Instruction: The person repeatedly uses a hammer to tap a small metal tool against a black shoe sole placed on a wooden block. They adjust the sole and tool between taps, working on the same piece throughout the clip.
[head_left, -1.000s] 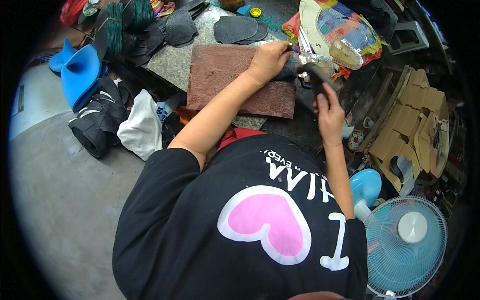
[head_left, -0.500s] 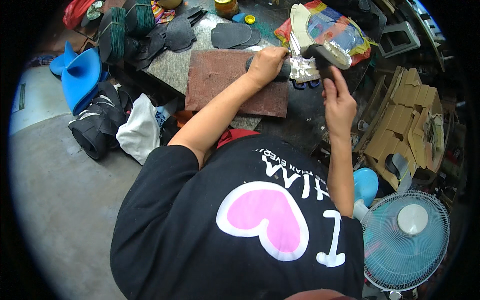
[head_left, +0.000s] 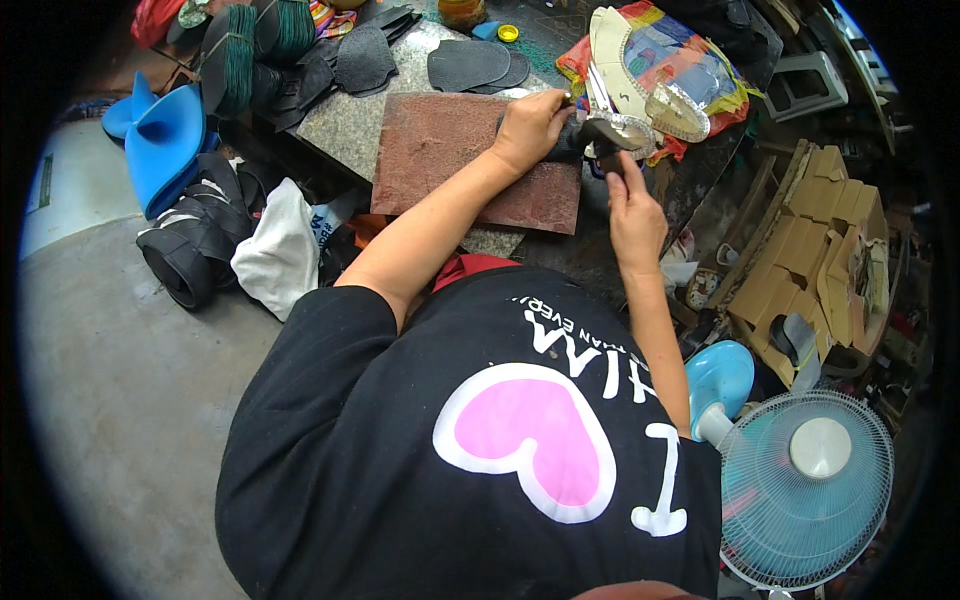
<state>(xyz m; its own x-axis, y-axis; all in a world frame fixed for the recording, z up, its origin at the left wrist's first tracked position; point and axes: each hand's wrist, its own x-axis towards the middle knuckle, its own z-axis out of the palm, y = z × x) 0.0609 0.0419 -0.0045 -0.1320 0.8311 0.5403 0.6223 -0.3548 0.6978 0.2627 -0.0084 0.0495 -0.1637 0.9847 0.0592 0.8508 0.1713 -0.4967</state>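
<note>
My left hand (head_left: 532, 128) is closed above the right part of a reddish-brown board (head_left: 430, 150). Just past its thumb and forefinger shows the small end of a thin tool; the rest is hidden in the fist. Beneath and beside that hand lies a dark rounded piece (head_left: 567, 143), mostly covered. A hammer (head_left: 603, 137) with a dark head is gripped by its handle in my right hand (head_left: 638, 222), its head close to the right of my left hand. Black cut-out pieces (head_left: 468, 64) lie beyond the board.
Cream sole-shaped pieces (head_left: 612, 60) rest on a colourful plastic sheet (head_left: 680, 50) at far right. Bundles of dark green cord (head_left: 230, 60) stand far left. Blue curved forms (head_left: 165, 140) and a white cloth (head_left: 278, 250) are left. A fan (head_left: 810, 490) and cardboard (head_left: 815, 230) are right.
My right hand has brought the hammer left and slightly nearer to me, closer to my left hand. The left hand stays closed in about the same place.
</note>
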